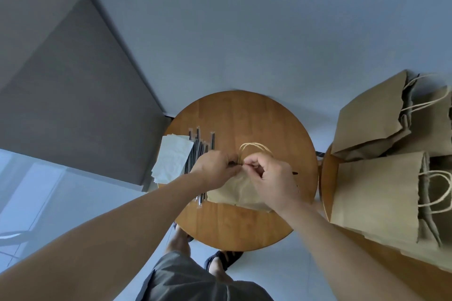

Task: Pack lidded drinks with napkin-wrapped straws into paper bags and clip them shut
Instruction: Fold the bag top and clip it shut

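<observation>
Over the middle of the round wooden table (244,117), both hands meet at the top edge of a brown paper bag (234,193). The left hand (215,168) has its fingers curled tight and pinches the bag's mouth from the left. A small dark object sits between its fingertips, too small to identify. The right hand (271,176) is also curled, thumb and forefinger pinching the same edge from the right, so the two hands almost touch. The bag's pale twisted-cord handles (254,146) arch up just beyond the knuckles, and the crumpled bag body spreads toward the person beneath both wrists. A thin dark tip (294,173) pokes out past the right hand; what it is cannot be told.

Just left of the left hand lies a row of dark drinking straws in clear sleeves (200,146), and beside these, at the table's left rim, a stack of white paper napkins (173,156). To the right, a second wooden table (326,193) carries more brown paper bags (376,193), lying on their sides with mouths and cord handles turned right. Below the table's near edge, grey shorts (195,281) and a dark sandal (223,259) show against the pale floor (305,252).
</observation>
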A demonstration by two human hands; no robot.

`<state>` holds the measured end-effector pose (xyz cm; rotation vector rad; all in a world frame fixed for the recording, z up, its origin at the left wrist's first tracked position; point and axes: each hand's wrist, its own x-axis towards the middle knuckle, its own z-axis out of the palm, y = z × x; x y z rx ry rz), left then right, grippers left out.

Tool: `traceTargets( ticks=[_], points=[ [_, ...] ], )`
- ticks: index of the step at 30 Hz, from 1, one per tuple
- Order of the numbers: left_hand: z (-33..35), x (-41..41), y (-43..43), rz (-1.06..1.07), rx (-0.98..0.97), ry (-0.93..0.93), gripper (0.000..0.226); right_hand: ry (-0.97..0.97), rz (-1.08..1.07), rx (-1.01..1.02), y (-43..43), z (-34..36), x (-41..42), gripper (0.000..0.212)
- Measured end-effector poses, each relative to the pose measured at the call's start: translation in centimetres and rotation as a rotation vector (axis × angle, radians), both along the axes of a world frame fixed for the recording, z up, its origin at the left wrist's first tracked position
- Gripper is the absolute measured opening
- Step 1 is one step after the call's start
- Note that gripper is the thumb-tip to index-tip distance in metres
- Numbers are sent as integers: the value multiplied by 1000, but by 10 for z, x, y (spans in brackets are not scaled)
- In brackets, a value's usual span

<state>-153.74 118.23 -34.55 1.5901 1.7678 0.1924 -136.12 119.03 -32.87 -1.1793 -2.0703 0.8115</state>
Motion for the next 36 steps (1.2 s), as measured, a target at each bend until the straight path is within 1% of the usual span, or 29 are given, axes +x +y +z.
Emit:
traceTargets(
  ticks=[2,6,13,17,20,22,24,28,32,34,36],
  points=[
    [2,-1,-2,-11,8,-33,16,-69,-31,-1,6,-11,-3,9],
    [5,-4,-3,-32,29,-54,17,-133,-35,-56,15,-20,-1,9],
    [7,-4,-2,-79,34,-26,21,-180,14,-116,24,-19,0,10],
    [6,-4,-2,-98,41,-26,19,-196,19,-162,26,-19,0,9],
    [7,-5,-2,-109,37,-38,18,-160,-17,-266,31,-17,1,7],
    [7,-5,0,-106,43,-37,20,-79,-73,-362,36,-14,1,17],
    [7,-4,1,-93,53,-36,19,-48,-80,-410,39,-12,0,22],
    [6,-2,0,-82,63,-16,14,-116,-33,-346,35,-13,0,15],
    [6,0,0,-71,61,-14,14,-158,-36,-291,33,-16,0,5],
    [6,1,0,-61,65,-17,13,-169,-24,-233,32,-17,0,4],
    [7,1,-1,-57,65,-16,16,-176,0,-169,31,-18,1,5]
  ],
)
